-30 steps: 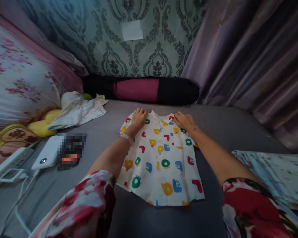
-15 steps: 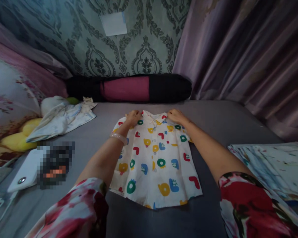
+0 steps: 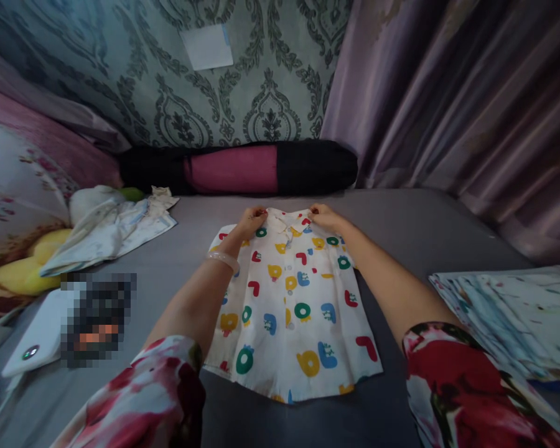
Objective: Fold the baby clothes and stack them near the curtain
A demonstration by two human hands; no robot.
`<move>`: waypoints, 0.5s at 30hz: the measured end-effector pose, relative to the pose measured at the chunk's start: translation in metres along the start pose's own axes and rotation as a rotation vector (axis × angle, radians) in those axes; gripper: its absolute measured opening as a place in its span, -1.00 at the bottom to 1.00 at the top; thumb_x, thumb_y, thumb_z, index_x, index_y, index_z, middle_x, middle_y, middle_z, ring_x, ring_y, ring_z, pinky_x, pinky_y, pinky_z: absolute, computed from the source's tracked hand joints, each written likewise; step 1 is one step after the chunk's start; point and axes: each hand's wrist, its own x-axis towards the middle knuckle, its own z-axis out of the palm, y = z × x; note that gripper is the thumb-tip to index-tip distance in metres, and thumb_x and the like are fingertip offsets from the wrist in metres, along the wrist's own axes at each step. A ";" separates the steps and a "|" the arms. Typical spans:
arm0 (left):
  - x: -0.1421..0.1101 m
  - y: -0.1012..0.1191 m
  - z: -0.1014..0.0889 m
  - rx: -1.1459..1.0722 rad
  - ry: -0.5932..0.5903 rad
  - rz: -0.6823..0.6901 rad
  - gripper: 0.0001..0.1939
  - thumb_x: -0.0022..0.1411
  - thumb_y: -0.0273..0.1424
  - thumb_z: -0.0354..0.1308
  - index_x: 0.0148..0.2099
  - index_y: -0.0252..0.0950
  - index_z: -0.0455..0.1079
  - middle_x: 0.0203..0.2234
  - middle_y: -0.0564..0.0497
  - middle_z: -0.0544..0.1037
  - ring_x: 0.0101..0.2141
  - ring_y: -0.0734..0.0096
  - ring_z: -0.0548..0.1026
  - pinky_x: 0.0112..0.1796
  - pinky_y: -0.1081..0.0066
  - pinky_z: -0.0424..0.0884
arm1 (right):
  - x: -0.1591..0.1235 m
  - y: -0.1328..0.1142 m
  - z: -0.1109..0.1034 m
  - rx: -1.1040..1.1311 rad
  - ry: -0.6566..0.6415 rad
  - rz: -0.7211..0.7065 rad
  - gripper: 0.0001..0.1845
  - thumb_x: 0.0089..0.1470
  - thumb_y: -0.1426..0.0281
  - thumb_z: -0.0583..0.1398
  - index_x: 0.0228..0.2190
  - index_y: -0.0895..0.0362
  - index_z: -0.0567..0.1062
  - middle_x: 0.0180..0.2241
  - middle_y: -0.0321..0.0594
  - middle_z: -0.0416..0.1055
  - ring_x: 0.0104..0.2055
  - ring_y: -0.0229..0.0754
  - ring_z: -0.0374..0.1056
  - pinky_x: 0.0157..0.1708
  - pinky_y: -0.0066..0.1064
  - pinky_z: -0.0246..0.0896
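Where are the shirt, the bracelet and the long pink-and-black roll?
Shirt (image 3: 284, 302): head view, the middle of its front.
Bracelet (image 3: 225, 258): head view, on its pale band.
Pink-and-black roll (image 3: 233, 169): head view, on its pink section.

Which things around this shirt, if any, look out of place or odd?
The pixelated item beside the white device looks odd: unrecognisable. The pale cloth at left lies rumpled, unlike the folded fabric at right. No spill shows on the shirt.

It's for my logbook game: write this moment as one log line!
white cloth shirt with colourful letters: spread front-up on grey cloth surface | left hand: pinching beside collar | right hand: pinching opposite side
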 end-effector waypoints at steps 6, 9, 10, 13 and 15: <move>-0.010 0.009 0.007 0.405 0.201 0.132 -0.74 0.31 -0.43 -0.07 -0.06 -0.25 0.41 -0.24 -0.11 0.53 -0.19 0.26 0.45 -0.14 0.31 0.32 | -0.015 -0.010 0.014 -0.216 0.194 -0.082 -0.75 0.26 0.39 -0.02 -0.06 0.09 0.35 -0.09 -0.06 0.46 -0.06 -0.06 0.36 -0.12 -0.30 0.18; -0.012 0.010 0.010 0.582 0.240 0.188 -0.71 0.36 -0.40 -0.13 -0.03 -0.23 0.39 -0.15 -0.17 0.50 -0.10 0.16 0.43 -0.10 0.24 0.27 | -0.021 -0.016 0.017 -0.350 0.226 -0.142 -0.69 0.27 0.45 -0.07 -0.01 0.13 0.32 -0.03 0.02 0.43 0.01 0.00 0.32 -0.04 -0.23 0.12; -0.012 0.009 0.011 0.630 0.242 0.199 -0.70 0.37 -0.39 -0.15 -0.02 -0.23 0.38 -0.15 -0.18 0.49 -0.09 0.14 0.43 -0.10 0.22 0.26 | -0.023 -0.017 0.018 -0.385 0.228 -0.159 -0.68 0.27 0.48 -0.08 -0.01 0.14 0.31 -0.03 0.03 0.42 0.02 0.00 0.31 -0.02 -0.22 0.10; -0.011 0.006 0.014 0.737 0.208 0.221 -0.69 0.39 -0.38 -0.18 -0.01 -0.22 0.36 -0.14 -0.20 0.47 -0.06 0.09 0.41 -0.08 0.18 0.23 | -0.025 -0.018 0.023 -0.465 0.219 -0.180 -0.68 0.26 0.52 -0.07 -0.02 0.16 0.33 -0.04 0.05 0.41 0.04 0.00 0.27 0.02 -0.23 0.06; -0.009 0.003 0.015 0.771 0.171 0.205 -0.68 0.39 -0.39 -0.20 0.00 -0.25 0.35 -0.12 -0.22 0.46 -0.06 0.07 0.40 -0.08 0.17 0.23 | -0.024 -0.017 0.023 -0.486 0.212 -0.188 -0.69 0.27 0.50 -0.06 -0.02 0.18 0.34 -0.03 0.06 0.40 0.04 -0.01 0.27 0.03 -0.24 0.06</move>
